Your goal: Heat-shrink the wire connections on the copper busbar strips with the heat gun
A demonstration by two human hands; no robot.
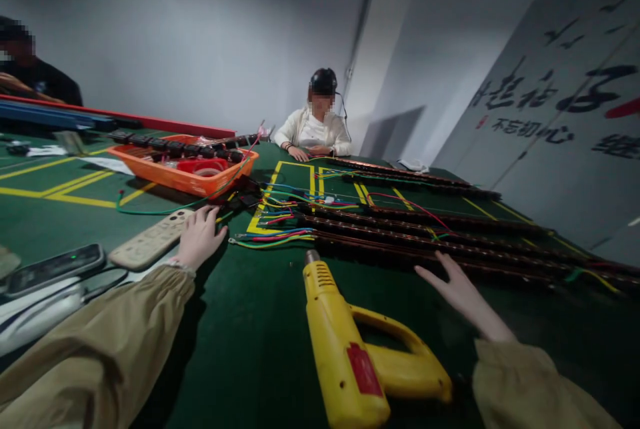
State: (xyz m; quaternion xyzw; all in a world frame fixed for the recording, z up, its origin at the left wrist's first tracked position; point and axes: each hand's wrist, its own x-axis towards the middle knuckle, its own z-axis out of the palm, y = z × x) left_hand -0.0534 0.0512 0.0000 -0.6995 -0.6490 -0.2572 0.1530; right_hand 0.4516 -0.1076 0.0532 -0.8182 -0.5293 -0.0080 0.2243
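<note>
My left hand (201, 240) rests with fingers spread at the far end of a beige remote control (145, 242), holding nothing that I can see. Over on the right, my right hand (460, 292) reaches toward the near edge of several long dark bars (430, 246), thumb and fingers apart. Whether it touches them I cannot tell. Coloured wires (280, 238) with ring terminals stick out from the bars' left ends. Between my hands lies a yellow heat gun (340, 342), its nozzle pointing toward the wires.
An orange basket (185, 176) full of dark parts stands beyond my left hand. A black handheld device (55, 269) lies at the left. More bars (415, 176) lie farther back on the green table (250, 336). One person (315, 129) sits opposite, another (40, 76) at far left.
</note>
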